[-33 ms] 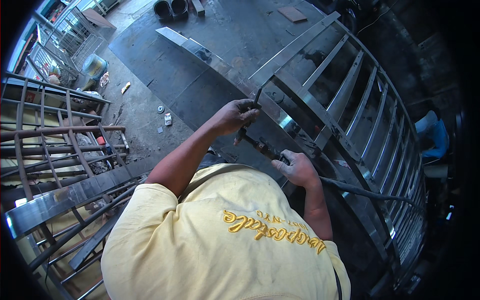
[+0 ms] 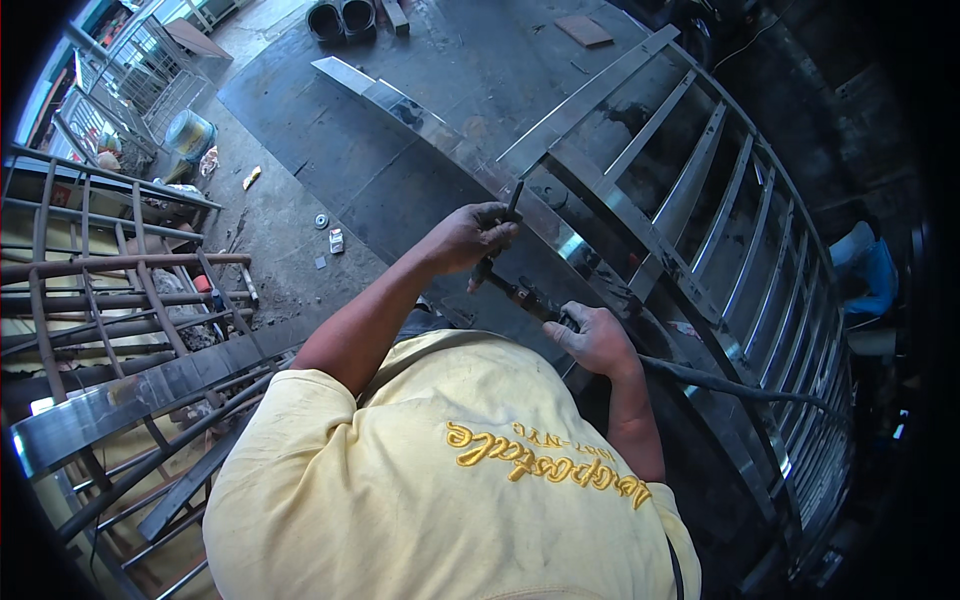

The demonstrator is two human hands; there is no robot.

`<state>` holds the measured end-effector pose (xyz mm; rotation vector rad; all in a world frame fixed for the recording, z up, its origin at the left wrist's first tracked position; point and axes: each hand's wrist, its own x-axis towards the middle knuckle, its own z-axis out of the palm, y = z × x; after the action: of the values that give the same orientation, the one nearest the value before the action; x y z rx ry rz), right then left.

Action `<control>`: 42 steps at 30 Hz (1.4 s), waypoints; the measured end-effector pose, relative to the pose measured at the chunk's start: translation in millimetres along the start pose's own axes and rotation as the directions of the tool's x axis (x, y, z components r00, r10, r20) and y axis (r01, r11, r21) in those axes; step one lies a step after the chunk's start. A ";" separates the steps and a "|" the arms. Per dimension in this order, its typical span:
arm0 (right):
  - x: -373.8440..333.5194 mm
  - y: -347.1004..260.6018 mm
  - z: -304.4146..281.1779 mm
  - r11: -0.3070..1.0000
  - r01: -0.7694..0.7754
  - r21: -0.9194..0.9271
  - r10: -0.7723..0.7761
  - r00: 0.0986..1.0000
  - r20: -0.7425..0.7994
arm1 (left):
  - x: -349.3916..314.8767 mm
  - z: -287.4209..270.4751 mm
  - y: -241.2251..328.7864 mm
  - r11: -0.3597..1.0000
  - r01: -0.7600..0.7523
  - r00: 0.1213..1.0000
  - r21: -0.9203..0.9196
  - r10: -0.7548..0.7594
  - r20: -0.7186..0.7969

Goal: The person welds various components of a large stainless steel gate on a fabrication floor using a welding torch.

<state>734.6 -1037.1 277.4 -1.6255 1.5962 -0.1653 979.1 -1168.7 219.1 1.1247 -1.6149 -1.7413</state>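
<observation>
A dark TIG welding torch (image 2: 532, 300) is held in front of my body, over the near edge of the metal work. My left hand (image 2: 468, 238) is closed around its head end, fingers at the long dark back cap (image 2: 515, 196), which points up and away. Below that hand, the short pinkish nozzle (image 2: 473, 285) points down toward me. My right hand (image 2: 598, 338) grips the rear of the torch handle. From there a thick dark hose (image 2: 700, 375) runs off to the right. Just beyond both hands lies a shiny flat metal bar (image 2: 440, 130).
A large metal grille (image 2: 700, 200) with slanting slats fills the right side. Rusty bars of another frame (image 2: 95, 262) stand close on my left. Farther off are a bucket (image 2: 188, 133), a small white box (image 2: 336, 241) on the floor and a reddish plate (image 2: 584, 30).
</observation>
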 end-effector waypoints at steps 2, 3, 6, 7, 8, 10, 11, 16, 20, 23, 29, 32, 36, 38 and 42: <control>-2.3 2.2 -3.6 0.998 0.046 0.032 -0.046 0.999 -0.003 | -6.9 3.5 4.8 1.000 0.021 1.000 0.010 -0.021 0.022; -4.7 8.1 -1.3 0.996 0.083 0.024 -0.082 0.996 -0.046 | -8.1 5.2 11.4 0.999 0.048 0.997 0.004 -0.048 0.057; -7.5 19.7 6.1 0.991 0.119 0.056 -0.114 0.990 -0.088 | -17.3 2.2 29.4 0.986 0.048 0.984 0.157 -0.074 0.164; -7.2 19.3 6.1 0.992 0.101 0.072 -0.096 0.994 -0.060 | -23.5 -0.3 31.8 0.978 0.014 0.978 0.207 -0.056 0.200; -7.7 20.4 7.3 0.989 0.098 0.107 -0.095 0.995 -0.037 | -28.4 -2.0 30.8 0.979 0.004 0.974 0.203 -0.051 0.223; -13.1 14.7 9.3 0.993 0.017 0.121 -0.018 1.000 0.010 | -31.9 -1.9 34.3 0.979 -0.015 0.969 0.203 -0.036 0.245; -15.4 11.7 8.4 0.994 0.018 0.109 -0.018 1.000 -0.003 | -34.4 -2.1 40.7 0.967 0.024 0.973 0.253 -0.082 0.218; -19.3 6.6 3.6 0.996 0.054 0.069 -0.048 0.994 -0.097 | -32.1 6.3 54.1 0.885 0.038 0.992 0.463 -0.091 0.091; -18.2 3.1 3.7 0.996 0.080 0.028 -0.072 0.975 -0.210 | -16.9 13.0 30.1 0.803 -0.284 0.943 0.524 0.332 0.003; -19.5 9.8 7.8 0.995 0.080 0.054 -0.066 0.970 -0.234 | -12.6 13.3 31.2 0.764 -0.374 0.908 0.527 0.417 0.040; -20.1 5.2 14.0 0.995 0.076 0.068 -0.056 0.962 -0.267 | -18.6 16.7 22.0 0.832 -0.370 0.915 0.414 0.403 0.008; -23.0 2.2 12.7 0.996 0.072 0.051 -0.054 0.954 -0.294 | -22.0 22.8 29.2 0.692 -0.353 0.858 0.630 0.508 -0.077; -34.4 13.9 20.4 0.989 0.076 0.124 -0.022 0.922 -0.386 | -10.4 35.9 44.4 0.712 -0.416 0.854 0.566 0.520 -0.026; -25.2 17.7 23.6 0.982 0.102 0.157 -0.037 0.929 -0.369 | -3.6 27.0 19.5 0.808 -0.422 0.874 0.411 0.483 -0.052; -17.4 4.2 15.1 0.986 0.157 0.048 -0.134 0.938 -0.321 | -25.8 16.9 26.8 0.842 -0.256 0.925 0.474 0.356 -0.133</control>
<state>737.5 -1014.3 272.7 -1.7243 1.6813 -0.5831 974.2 -1142.7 250.2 1.1268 -1.9853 -1.0239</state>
